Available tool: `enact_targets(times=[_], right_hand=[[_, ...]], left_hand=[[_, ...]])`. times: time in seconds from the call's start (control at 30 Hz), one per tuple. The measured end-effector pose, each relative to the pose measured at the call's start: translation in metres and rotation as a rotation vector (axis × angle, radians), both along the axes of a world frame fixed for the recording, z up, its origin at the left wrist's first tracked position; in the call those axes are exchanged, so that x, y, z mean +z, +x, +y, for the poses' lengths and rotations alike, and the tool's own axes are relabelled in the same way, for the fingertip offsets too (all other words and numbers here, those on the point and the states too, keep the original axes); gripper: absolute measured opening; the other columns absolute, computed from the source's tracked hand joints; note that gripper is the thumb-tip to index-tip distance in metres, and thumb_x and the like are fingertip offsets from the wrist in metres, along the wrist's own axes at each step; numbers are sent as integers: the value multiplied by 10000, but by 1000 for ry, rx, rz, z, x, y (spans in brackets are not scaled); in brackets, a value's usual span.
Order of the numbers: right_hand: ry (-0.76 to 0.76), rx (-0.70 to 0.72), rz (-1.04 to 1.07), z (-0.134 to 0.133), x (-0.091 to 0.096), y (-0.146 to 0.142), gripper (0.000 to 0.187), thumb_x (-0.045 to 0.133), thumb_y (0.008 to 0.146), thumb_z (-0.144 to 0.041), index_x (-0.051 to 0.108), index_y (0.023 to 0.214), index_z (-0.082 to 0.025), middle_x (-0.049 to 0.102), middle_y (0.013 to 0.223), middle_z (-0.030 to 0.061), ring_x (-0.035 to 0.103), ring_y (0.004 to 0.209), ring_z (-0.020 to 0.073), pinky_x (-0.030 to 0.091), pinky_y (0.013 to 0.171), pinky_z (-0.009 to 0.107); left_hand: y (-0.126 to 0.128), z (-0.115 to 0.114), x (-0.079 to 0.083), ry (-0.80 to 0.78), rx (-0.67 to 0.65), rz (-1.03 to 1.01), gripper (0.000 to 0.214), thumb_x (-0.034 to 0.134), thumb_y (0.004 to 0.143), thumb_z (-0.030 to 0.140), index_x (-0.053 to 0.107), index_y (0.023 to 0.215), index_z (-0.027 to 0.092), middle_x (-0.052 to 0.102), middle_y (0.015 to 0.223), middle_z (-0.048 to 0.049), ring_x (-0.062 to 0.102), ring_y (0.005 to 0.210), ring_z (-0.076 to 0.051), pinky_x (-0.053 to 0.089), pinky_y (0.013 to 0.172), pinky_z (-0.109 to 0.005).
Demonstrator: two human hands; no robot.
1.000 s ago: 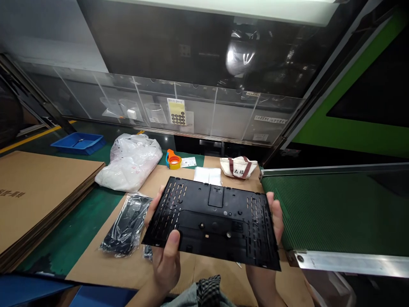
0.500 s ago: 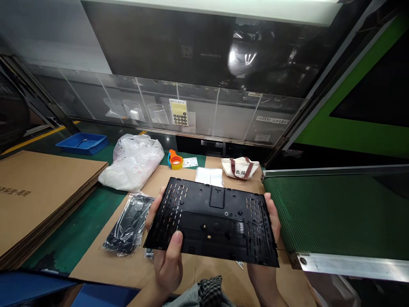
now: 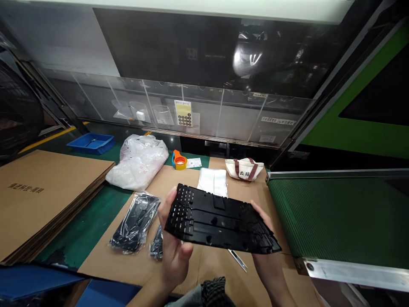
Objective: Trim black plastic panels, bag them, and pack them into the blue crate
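I hold a flat black plastic panel [image 3: 220, 224] with rows of slots in both hands, tilted nearly level above a cardboard sheet [image 3: 179, 187]. My left hand [image 3: 174, 251] grips its left edge, fingers curled behind and under it. My right hand [image 3: 266, 251] supports the right end from below, with fingertips showing at the far edge. A thin metal tool [image 3: 238, 260] lies on the cardboard just beneath the panel.
Bagged black parts [image 3: 136, 221] lie left of my hands. Behind are a white plastic bag [image 3: 139, 164], an orange tape dispenser [image 3: 179, 160], clear bags [image 3: 213, 181] and a small cloth bag [image 3: 244, 169]. A green conveyor belt [image 3: 338, 213] runs on the right; stacked cardboard [image 3: 41, 196] and a blue tray [image 3: 92, 143] sit left.
The panel has tipped from facing me to lying almost flat, its far edge dropping. My left thumb has come off its front face. The view has shifted slightly left, showing the metal tool.
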State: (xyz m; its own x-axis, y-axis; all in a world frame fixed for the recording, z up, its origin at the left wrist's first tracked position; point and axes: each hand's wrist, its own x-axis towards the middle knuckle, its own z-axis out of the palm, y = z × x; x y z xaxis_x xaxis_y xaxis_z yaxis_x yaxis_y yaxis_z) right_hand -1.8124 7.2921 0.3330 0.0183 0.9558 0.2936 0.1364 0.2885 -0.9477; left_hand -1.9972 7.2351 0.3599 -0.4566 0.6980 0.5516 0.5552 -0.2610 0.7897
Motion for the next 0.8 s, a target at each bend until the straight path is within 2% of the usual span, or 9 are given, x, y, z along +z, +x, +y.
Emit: enact_targets(times=[0.07,0.13,0.2,0.27,0.33,0.4,0.53,0.67,0.8], right_hand=[[10,110,-15,3,-9,7,382,568,776,-274,526,1154,-240,506,1257,68,438,1180,218,330,1006,406],[-54,269,-7,5,-18,14,259,595,754,-286,619,1005,-226,566,1188,67,468,1152,239,331,1002,424],[-217,386,37,3,-27,19,210,587,759,-338,663,911,-214,635,1072,65,515,1097,254,364,973,425],[-401,445,102,1,-37,22,280,598,748,-389,670,934,-193,672,966,69,558,1031,265,400,934,417],[-538,409,187,-1,-50,24,374,615,728,-427,660,973,-148,683,901,84,595,951,279,435,884,425],[-623,319,278,0,-64,29,424,628,715,-439,645,992,-118,682,901,96,611,909,280,453,856,426],[-711,74,362,10,-91,45,475,702,640,-418,624,1002,-120,680,940,89,606,936,282,470,841,401],[-730,-70,418,21,-108,56,521,740,584,-396,610,1019,-142,673,990,75,591,974,286,507,774,361],[-762,-73,440,25,-114,54,524,753,557,-402,626,995,-144,693,918,66,621,898,276,518,724,337]], left_hand=[[-1,5,7,7,-35,47,731,341,764,660,287,1345,220,321,1365,-98,256,1277,-308,233,1062,-468],[-5,12,6,-43,-64,74,606,363,830,540,275,1344,231,322,1369,-88,267,1275,-278,206,1065,-456],[-10,23,-5,-139,-81,75,508,374,868,430,298,1327,227,378,1333,-87,315,1252,-245,229,1050,-439],[-19,37,-25,-240,-104,107,434,363,887,367,347,1293,217,445,1277,-84,378,1209,-215,290,1018,-407],[-29,54,-52,-332,-138,241,373,313,906,329,402,1247,207,495,1229,-73,435,1156,-184,349,978,-363],[-39,74,-83,-421,-147,465,358,264,917,294,441,1205,177,539,1174,-75,479,1109,-167,393,935,-323],[-54,116,-134,-475,-194,656,327,351,870,170,487,1166,140,574,1123,-101,525,1043,-191,420,890,-326],[-59,158,-156,-468,-331,897,439,406,775,10,506,1168,177,463,1284,-119,393,1202,-245,344,959,-396],[-58,194,-167,-437,-492,1128,306,474,788,62,583,1048,182,422,1332,-114,331,1254,-266,276,1004,-435]])
